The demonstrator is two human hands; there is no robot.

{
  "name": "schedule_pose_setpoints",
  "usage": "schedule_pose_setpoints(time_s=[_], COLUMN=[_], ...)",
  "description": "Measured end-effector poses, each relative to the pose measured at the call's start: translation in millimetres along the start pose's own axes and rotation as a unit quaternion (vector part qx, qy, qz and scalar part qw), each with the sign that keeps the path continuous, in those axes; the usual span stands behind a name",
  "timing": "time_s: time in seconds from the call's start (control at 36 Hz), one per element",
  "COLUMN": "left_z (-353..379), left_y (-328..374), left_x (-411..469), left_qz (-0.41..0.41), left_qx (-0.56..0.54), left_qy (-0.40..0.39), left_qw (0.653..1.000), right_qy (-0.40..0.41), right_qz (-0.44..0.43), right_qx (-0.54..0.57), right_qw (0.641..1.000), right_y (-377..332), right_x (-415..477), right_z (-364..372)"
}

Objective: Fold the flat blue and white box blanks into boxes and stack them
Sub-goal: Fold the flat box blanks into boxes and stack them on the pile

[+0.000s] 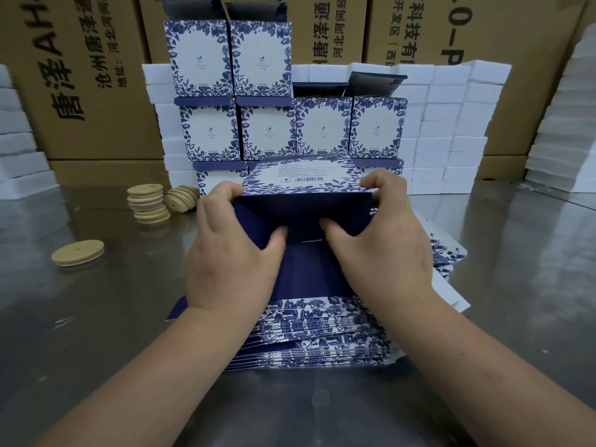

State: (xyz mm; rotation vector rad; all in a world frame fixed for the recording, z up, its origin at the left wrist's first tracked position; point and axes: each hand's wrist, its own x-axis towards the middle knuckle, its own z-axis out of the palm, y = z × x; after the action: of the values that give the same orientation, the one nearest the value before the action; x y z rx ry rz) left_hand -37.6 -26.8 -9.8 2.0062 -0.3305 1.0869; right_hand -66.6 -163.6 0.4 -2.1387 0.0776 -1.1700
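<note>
A half-formed blue and white box (303, 180) lies on its side in the middle, barcode panel up, its dark blue inner flaps facing me. My left hand (232, 253) grips its left end, the thumb pressing on a dark blue flap. My right hand (377, 246) grips the right end, its thumb pressing the same flap area. Below them lies a pile of flat box blanks (322, 337). Behind stands a stack of folded boxes (290, 130), three rows high, with the lowest row partly hidden.
Round wooden lids are stacked (148, 203) at the left and one lies alone (78, 253) on the steel table (96, 350). White foam blocks (451, 124) and brown cartons (80, 75) line the back.
</note>
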Motion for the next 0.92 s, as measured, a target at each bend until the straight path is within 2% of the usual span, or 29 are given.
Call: schedule_pose_setpoints(time_s=[0.25, 0.39, 0.53, 0.64, 0.78, 0.92], left_z=[0.9, -0.4, -3.1, -6.3, -6.0, -4.0], left_y=[-0.9, -1.8, -0.5, -2.7, -6.4, -7.6], left_x=[-0.2, -3.6, -4.0, -2.4, -0.8, 0.1], left_qz=[0.015, 0.052, 0.057, 0.091, 0.154, 0.140], left_qx=[0.001, -0.026, -0.075, -0.079, -0.182, -0.285], left_qy=[0.007, -0.003, -0.013, -0.010, 0.018, 0.017], left_qw=[1.000, 0.998, 0.995, 0.993, 0.971, 0.948], right_qy=[0.013, 0.000, -0.012, 0.016, 0.053, 0.028], right_qz=[-0.025, -0.052, -0.059, -0.082, -0.107, -0.104], right_qx=[-0.008, -0.015, 0.063, 0.111, 0.183, 0.259], right_qw=[1.000, 0.999, 0.996, 0.990, 0.976, 0.960], right_y=[2.1, 2.9, 1.9, 7.4, 11.2, 11.9], right_x=[0.0, -3.9, -6.9, -7.0, -5.7, -3.5], right_z=[0.7, -0.4, -6.0, -8.6, -8.1, -7.0])
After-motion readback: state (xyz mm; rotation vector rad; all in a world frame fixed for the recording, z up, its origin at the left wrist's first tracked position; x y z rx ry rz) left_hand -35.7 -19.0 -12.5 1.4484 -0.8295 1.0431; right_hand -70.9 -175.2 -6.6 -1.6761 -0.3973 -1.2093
